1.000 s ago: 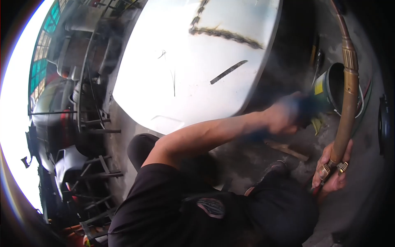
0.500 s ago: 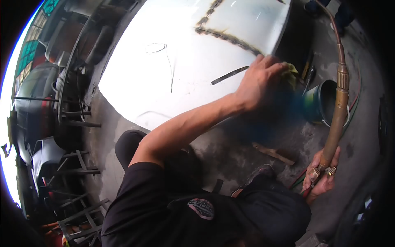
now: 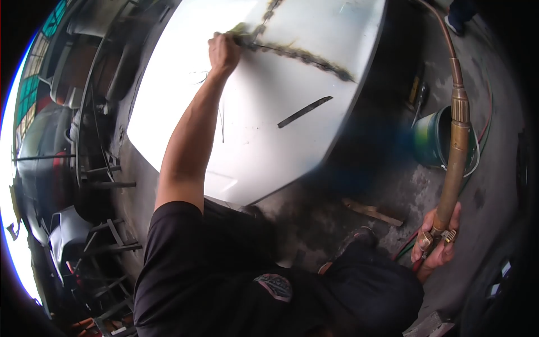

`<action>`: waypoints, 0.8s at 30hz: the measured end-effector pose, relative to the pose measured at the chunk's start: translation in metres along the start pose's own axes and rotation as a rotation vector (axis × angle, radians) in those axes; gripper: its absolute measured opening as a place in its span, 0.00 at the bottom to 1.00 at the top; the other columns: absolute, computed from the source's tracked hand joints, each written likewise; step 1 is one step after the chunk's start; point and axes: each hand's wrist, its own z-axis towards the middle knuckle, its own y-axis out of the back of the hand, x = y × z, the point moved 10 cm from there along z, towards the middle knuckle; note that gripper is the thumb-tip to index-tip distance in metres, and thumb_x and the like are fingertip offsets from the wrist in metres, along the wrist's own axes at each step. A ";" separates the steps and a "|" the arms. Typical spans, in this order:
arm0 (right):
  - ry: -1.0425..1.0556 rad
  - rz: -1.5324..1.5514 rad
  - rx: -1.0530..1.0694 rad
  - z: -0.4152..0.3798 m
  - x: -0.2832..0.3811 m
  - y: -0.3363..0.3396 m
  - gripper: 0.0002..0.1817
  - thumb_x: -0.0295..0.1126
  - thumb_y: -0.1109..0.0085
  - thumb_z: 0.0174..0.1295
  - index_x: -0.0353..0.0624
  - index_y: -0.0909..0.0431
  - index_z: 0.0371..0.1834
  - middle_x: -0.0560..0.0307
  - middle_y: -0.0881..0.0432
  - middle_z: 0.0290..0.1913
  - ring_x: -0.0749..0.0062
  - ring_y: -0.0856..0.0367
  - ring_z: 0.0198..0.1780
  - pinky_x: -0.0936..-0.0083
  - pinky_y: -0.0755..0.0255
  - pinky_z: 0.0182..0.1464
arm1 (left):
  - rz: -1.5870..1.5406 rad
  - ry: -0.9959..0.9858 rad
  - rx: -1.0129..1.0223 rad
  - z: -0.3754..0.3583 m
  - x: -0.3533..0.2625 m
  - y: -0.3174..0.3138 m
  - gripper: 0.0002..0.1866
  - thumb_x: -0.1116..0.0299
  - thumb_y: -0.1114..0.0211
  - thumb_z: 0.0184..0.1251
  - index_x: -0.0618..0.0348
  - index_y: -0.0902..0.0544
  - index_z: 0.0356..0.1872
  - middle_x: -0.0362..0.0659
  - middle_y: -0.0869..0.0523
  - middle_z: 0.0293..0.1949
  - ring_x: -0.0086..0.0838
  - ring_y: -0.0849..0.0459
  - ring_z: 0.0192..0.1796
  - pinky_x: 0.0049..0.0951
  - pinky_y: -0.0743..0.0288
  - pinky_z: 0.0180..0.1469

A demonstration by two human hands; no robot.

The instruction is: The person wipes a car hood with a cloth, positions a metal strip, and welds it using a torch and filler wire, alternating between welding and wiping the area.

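Observation:
My left hand is stretched out over a white metal panel. Its fingers are closed on a yellowish-green cloth, pressed near the corner of a dark, scorched weld seam. In my right hand at the right is a brass gas torch, gripped near its valve knobs, its tube pointing up and away. A flat dark metal strip lies on the panel, nearer to me than the seam. A thin wire rests partly behind my left forearm.
A green bucket with a handle stands on the floor behind the torch. Red and green hoses run by my right hand. A piece of wood lies on the floor. Metal frames and car parts fill the left side. Another person's shoe shows at upper right.
My left hand has moved with the cloth from the panel's right edge up and left to the seam's corner. The right hand still holds the torch.

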 end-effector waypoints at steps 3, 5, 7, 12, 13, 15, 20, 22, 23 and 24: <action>-0.007 0.063 -0.008 -0.001 -0.001 0.004 0.47 0.49 0.40 0.70 0.52 0.56 0.87 0.33 0.30 0.45 0.63 0.20 0.24 0.71 0.17 0.17 | -0.002 -0.056 -0.016 -0.019 -0.051 -0.022 0.13 0.76 0.35 0.60 0.52 0.10 0.44 0.56 0.13 0.48 0.50 0.17 0.54 0.51 0.21 0.54; -0.032 0.099 0.006 0.003 -0.006 -0.003 0.47 0.48 0.40 0.70 0.52 0.57 0.87 0.33 0.30 0.45 0.62 0.18 0.26 0.70 0.16 0.18 | -0.173 -0.430 -0.009 -0.065 -0.131 -0.068 0.18 0.70 0.37 0.61 0.49 0.14 0.54 0.53 0.18 0.57 0.52 0.26 0.64 0.52 0.35 0.70; -0.074 0.100 0.022 0.008 -0.002 -0.015 0.48 0.47 0.39 0.70 0.52 0.56 0.87 0.33 0.30 0.46 0.60 0.16 0.29 0.69 0.15 0.19 | -0.270 -0.549 0.106 -0.121 -0.244 -0.014 0.19 0.72 0.37 0.58 0.49 0.13 0.52 0.51 0.19 0.56 0.51 0.25 0.62 0.50 0.31 0.68; -0.085 0.103 0.048 0.004 -0.005 -0.005 0.46 0.45 0.38 0.71 0.51 0.55 0.86 0.32 0.29 0.46 0.59 0.16 0.28 0.70 0.14 0.21 | -0.491 -0.324 0.026 -0.053 -0.078 -0.043 0.14 0.72 0.42 0.66 0.55 0.12 0.49 0.50 0.12 0.49 0.47 0.18 0.51 0.44 0.25 0.60; -0.050 0.087 0.028 0.004 -0.003 -0.001 0.47 0.46 0.38 0.71 0.51 0.55 0.86 0.32 0.29 0.45 0.59 0.16 0.28 0.70 0.14 0.21 | -0.186 -0.358 -0.118 -0.034 -0.036 -0.026 0.12 0.73 0.43 0.68 0.55 0.10 0.42 0.49 0.09 0.40 0.45 0.17 0.48 0.44 0.22 0.53; -0.009 0.081 -0.003 -0.003 -0.001 0.004 0.47 0.46 0.38 0.71 0.50 0.55 0.86 0.32 0.28 0.45 0.59 0.16 0.27 0.71 0.13 0.21 | 0.108 0.033 0.014 -0.002 0.040 0.006 0.10 0.71 0.36 0.63 0.52 0.07 0.37 0.53 0.09 0.36 0.45 0.12 0.46 0.41 0.17 0.50; 0.021 0.032 -0.012 -0.012 -0.006 0.022 0.47 0.52 0.41 0.71 0.49 0.55 0.86 0.35 0.28 0.42 0.66 0.21 0.22 0.76 0.17 0.18 | -0.610 0.484 -0.126 -0.012 0.110 0.065 0.17 0.73 0.41 0.66 0.64 0.12 0.53 0.48 0.09 0.42 0.36 0.11 0.40 0.36 0.15 0.47; 0.027 0.032 -0.017 -0.011 -0.006 0.022 0.47 0.53 0.41 0.71 0.49 0.55 0.86 0.35 0.28 0.42 0.66 0.21 0.22 0.77 0.18 0.17 | -0.674 0.432 -0.148 -0.035 0.070 0.082 0.18 0.71 0.42 0.69 0.65 0.13 0.55 0.48 0.10 0.44 0.34 0.12 0.47 0.33 0.17 0.53; 0.033 0.022 -0.018 -0.011 -0.005 0.021 0.47 0.53 0.42 0.71 0.49 0.54 0.86 0.35 0.27 0.41 0.67 0.21 0.21 0.77 0.18 0.17 | -0.702 0.323 -0.148 -0.041 0.053 0.090 0.19 0.70 0.43 0.71 0.66 0.15 0.58 0.50 0.10 0.46 0.35 0.12 0.50 0.34 0.18 0.55; 0.037 0.027 -0.021 -0.012 -0.007 0.019 0.47 0.53 0.42 0.71 0.49 0.54 0.86 0.35 0.27 0.41 0.67 0.21 0.21 0.77 0.18 0.17 | -0.730 0.213 -0.147 -0.050 0.038 0.099 0.20 0.70 0.43 0.72 0.66 0.16 0.61 0.51 0.11 0.48 0.35 0.13 0.52 0.35 0.18 0.58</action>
